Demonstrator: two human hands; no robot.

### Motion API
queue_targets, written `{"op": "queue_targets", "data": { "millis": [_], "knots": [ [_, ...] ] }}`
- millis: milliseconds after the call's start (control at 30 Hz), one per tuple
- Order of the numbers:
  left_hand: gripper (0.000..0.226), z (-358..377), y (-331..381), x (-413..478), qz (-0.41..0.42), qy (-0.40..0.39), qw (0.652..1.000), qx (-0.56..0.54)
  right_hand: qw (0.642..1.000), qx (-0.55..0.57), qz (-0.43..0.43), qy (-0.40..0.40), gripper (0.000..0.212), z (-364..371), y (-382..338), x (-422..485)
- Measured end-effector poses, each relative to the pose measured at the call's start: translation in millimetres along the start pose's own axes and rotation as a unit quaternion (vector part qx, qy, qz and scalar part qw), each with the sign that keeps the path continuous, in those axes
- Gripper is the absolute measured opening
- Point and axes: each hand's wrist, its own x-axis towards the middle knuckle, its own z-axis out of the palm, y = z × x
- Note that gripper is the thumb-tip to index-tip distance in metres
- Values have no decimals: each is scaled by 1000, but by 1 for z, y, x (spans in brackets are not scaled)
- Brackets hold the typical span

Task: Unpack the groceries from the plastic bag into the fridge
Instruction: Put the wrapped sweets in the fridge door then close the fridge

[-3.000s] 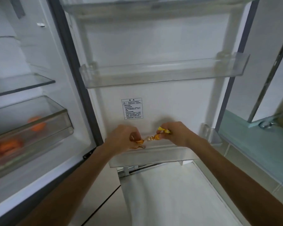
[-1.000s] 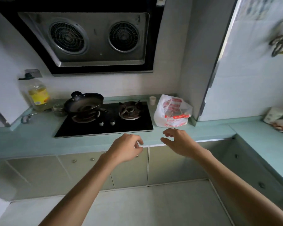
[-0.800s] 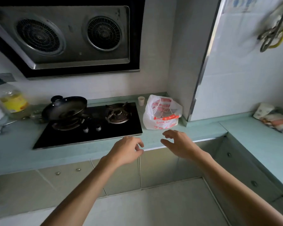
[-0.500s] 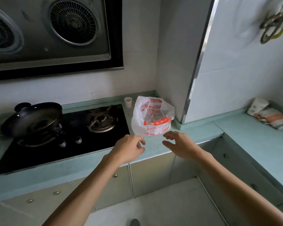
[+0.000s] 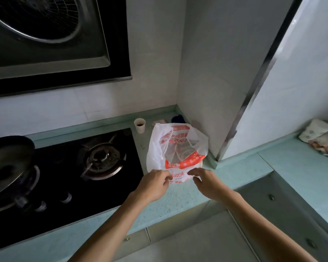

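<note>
A white plastic bag (image 5: 176, 148) with red print stands on the pale green counter (image 5: 240, 171), right of the hob and against the wall corner. Its mouth gapes toward me, and I cannot make out what is inside. My left hand (image 5: 155, 183) pinches the near rim of the bag at its left. My right hand (image 5: 204, 183) has curled fingers and thumb on the same rim at its right. The fridge is out of view.
A black gas hob (image 5: 80, 178) with a dark pan (image 5: 8, 154) fills the left. A small paper cup (image 5: 140, 125) stands behind the bag. The range hood (image 5: 45, 35) hangs above. Folded cloths (image 5: 322, 138) lie on the right counter. Cabinet fronts (image 5: 178, 241) run below the counter.
I turned from the open fridge door to the counter. Both empty hands moved forward to the bag and closed on its near rim.
</note>
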Motion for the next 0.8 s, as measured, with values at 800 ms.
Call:
{"op": "queue_targets", "data": {
  "millis": [800],
  "knots": [
    [34,92,-56,120,-119,-153,963,186,959,-95,-147,-223,28,43,108,160]
  ]
}}
